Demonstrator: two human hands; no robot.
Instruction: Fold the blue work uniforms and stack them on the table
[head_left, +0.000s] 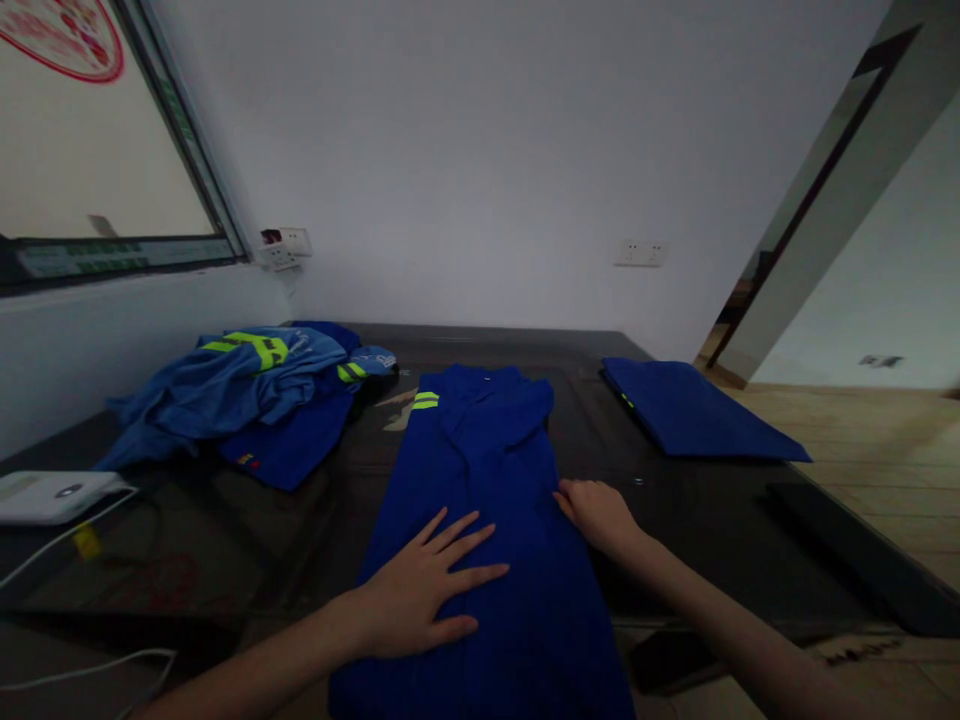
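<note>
A blue work jacket (pixel 480 440) with two yellow-green stripes near its upper left lies lengthwise in front of me, collar toward the wall, its lower end hanging over the table's near edge. My left hand (pixel 424 590) rests flat on the lower part of the jacket, fingers spread. On the jacket's right edge, about halfway down, my right hand (pixel 596 512) is closed with the fabric edge pinched in its fingers. Part of that edge is hidden by the fingers.
Crumpled blue clothes (pixel 255 385) with bright stripes lie at the left of the dark table (pixel 585 420). A folded blue garment (pixel 697 410) sits at the right. A white device (pixel 56 497) with a cable is at the left edge. A wall (pixel 480 180) stands behind.
</note>
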